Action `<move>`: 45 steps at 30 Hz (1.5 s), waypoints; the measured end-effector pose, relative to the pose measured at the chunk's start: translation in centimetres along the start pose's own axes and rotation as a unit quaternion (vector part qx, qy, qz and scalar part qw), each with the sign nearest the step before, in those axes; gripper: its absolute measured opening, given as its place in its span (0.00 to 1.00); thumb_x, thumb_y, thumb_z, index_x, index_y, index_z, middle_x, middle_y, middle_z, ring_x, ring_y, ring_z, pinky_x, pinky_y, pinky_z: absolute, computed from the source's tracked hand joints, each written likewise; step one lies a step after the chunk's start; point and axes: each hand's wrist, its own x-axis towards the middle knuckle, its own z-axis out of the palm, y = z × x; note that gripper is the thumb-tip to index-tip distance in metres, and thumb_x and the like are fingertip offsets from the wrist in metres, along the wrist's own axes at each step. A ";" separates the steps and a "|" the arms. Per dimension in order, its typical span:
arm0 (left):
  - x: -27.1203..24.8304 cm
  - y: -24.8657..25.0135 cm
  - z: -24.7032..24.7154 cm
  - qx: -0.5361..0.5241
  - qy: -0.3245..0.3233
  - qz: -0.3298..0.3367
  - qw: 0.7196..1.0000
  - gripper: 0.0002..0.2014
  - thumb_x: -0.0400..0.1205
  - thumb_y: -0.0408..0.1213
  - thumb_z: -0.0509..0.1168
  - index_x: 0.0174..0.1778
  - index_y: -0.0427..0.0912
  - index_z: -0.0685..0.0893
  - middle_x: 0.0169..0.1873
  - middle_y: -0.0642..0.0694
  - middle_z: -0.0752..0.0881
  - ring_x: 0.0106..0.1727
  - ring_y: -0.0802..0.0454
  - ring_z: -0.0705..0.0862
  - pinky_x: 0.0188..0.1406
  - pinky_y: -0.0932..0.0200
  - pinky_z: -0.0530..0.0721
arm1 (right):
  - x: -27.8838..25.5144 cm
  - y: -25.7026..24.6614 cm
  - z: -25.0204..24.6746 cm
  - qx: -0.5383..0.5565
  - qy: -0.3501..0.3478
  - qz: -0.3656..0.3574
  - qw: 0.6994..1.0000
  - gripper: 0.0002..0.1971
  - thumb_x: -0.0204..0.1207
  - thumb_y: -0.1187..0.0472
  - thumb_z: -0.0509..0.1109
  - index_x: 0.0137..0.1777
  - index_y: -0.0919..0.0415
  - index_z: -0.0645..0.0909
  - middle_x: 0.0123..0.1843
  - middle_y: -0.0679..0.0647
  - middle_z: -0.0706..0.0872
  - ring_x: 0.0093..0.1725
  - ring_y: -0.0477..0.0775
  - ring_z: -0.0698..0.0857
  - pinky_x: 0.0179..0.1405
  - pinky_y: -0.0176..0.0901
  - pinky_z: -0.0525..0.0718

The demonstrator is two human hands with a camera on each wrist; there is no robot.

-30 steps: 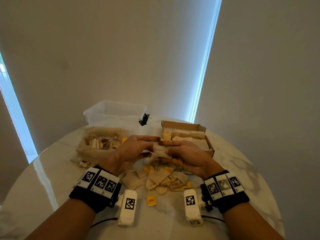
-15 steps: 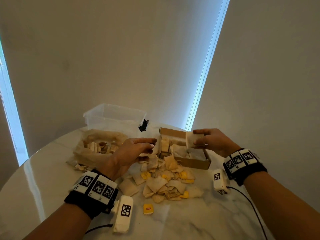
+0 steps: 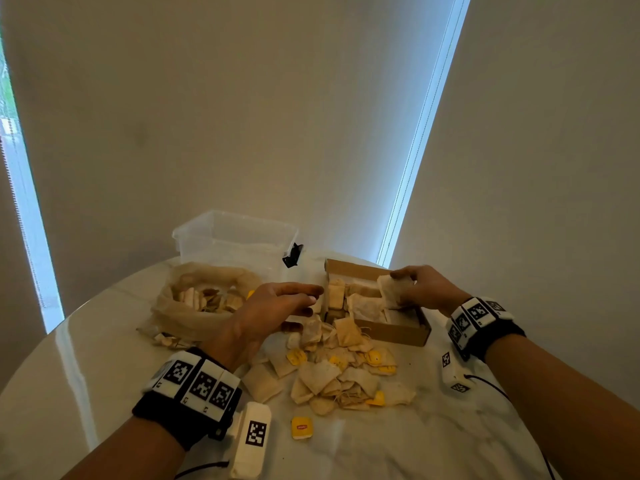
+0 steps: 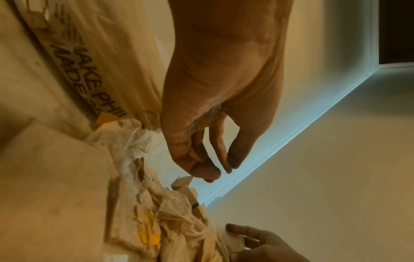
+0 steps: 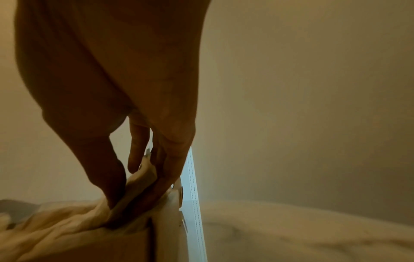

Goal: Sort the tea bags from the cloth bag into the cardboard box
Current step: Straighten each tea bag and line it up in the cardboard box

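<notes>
Papery tea bag pinched in my right hand over the cardboard box, left hand relaxed and empty near the cloth bag; loosely dropped, it could snag upright bags and spill out.

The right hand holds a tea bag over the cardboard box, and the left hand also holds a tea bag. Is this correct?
Not quite. The right hand does hold a tea bag over the cardboard box, but the left hand holds nothing: its fingers are open above the pile. The head and left wrist views show this.
</notes>
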 end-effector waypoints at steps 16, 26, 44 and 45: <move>0.2 0.2 -0.1 0.022 0.029 0.033 0.999 0.10 0.89 0.36 0.70 0.59 0.52 0.95 0.56 0.51 0.94 0.59 0.51 0.91 0.46 0.59 0.91 | -1.1 0.4 2.5 -0.321 0.016 -0.086 0.943 0.15 0.81 0.65 0.77 0.66 0.55 0.90 0.64 0.54 0.86 0.54 0.55 0.86 0.59 0.47 0.90; -0.1 1.1 -1.4 0.035 0.056 0.069 0.995 0.11 0.89 0.36 0.70 0.59 0.55 0.95 0.54 0.57 0.94 0.57 0.55 0.92 0.43 0.63 0.90 | -2.0 -2.2 2.3 -0.273 0.032 -0.066 0.959 0.14 0.83 0.65 0.74 0.67 0.58 0.89 0.63 0.57 0.90 0.56 0.55 0.89 0.61 0.48 0.90; -2.7 2.3 -15.9 0.432 0.129 -0.072 0.890 0.14 0.81 0.34 0.76 0.60 0.55 0.93 0.72 0.40 0.85 0.68 0.40 0.85 0.74 0.43 0.83 | -7.2 -21.6 15.4 -0.063 -0.079 -0.360 0.927 0.13 0.83 0.62 0.77 0.66 0.58 0.91 0.61 0.53 0.93 0.56 0.50 0.91 0.61 0.47 0.91; -2.7 2.1 -16.0 0.421 0.125 -0.061 0.896 0.17 0.82 0.34 0.74 0.67 0.50 0.91 0.71 0.39 0.86 0.67 0.40 0.86 0.72 0.42 0.85 | -6.9 -22.5 16.4 -0.082 -0.102 -0.367 0.921 0.15 0.83 0.63 0.77 0.68 0.58 0.90 0.64 0.54 0.92 0.59 0.52 0.90 0.63 0.48 0.90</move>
